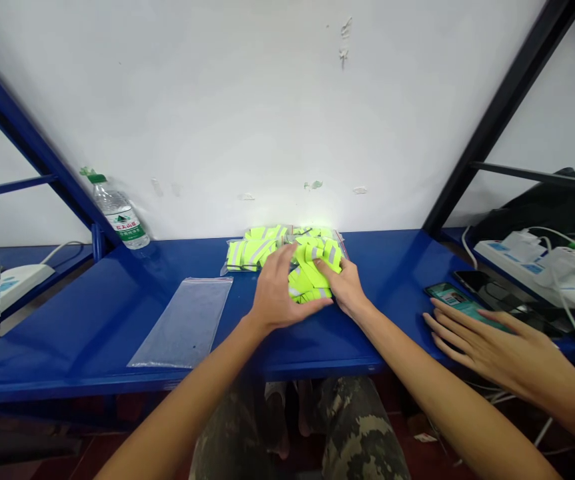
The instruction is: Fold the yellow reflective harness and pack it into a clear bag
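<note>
Several folded neon-yellow strips with silver-grey bands form a loose bundle point(307, 277) near the middle of the blue table. My right hand point(345, 287) grips the bundle from its right side, thumb on top. On the bundle's left, my left hand point(276, 290) is curved with thumb and fingers spread, close beside the strips. Behind them, against the wall, more yellow strips in clear bags point(250, 253) lie in a row. A flat clear zip bag point(185, 323) rests on the table to the left.
A water bottle point(123, 217) leans at the back left. At the right, another person's hand point(502, 350) hovers over or touches a phone point(455, 298). Power strips point(522, 267) with white cables stand beyond. The blue table's front edge point(287, 375) is above my legs.
</note>
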The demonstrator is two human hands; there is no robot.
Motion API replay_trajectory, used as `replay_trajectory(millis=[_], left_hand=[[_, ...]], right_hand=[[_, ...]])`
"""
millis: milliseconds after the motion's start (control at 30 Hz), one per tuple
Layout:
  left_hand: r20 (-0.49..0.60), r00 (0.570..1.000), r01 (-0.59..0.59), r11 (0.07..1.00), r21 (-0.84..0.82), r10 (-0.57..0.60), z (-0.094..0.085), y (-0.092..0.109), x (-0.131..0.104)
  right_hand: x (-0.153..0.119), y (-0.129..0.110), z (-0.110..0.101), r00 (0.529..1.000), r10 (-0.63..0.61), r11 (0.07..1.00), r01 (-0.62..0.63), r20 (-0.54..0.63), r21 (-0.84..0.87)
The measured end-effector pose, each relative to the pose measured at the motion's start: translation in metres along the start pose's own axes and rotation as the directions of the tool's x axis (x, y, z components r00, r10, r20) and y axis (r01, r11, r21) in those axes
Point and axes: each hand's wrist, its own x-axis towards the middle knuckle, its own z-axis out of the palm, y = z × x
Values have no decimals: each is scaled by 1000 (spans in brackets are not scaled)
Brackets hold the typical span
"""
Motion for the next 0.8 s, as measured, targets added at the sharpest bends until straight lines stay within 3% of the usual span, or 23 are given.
replay_trajectory(millis=[67,167,333,467,633,800], left_hand=[[116,985,-139,982,129,124,3,7,-2],[207,975,-138,959,249,87,11,7,-2],[222,975,-78,952,297,10,16,-3,2],[245,967,-19,934,358,-74,16,-6,7],[237,967,-5,922,387,-94,16,-9,9],[219,963,63,924,377,-155,15,-8,7]], right_hand=[[0,0,-1,998,-62,997,62,12,-49],[-2,0,1,993,-100,994,103,57,-46],[-5,1,5,984,-42,998,35,175,45],[-8,0,6,963,-71,992,43,259,115],[-13,-3,9,952,-52,988,5,302,156],[-17,-8,9,944,94,977,-148,315,154]])
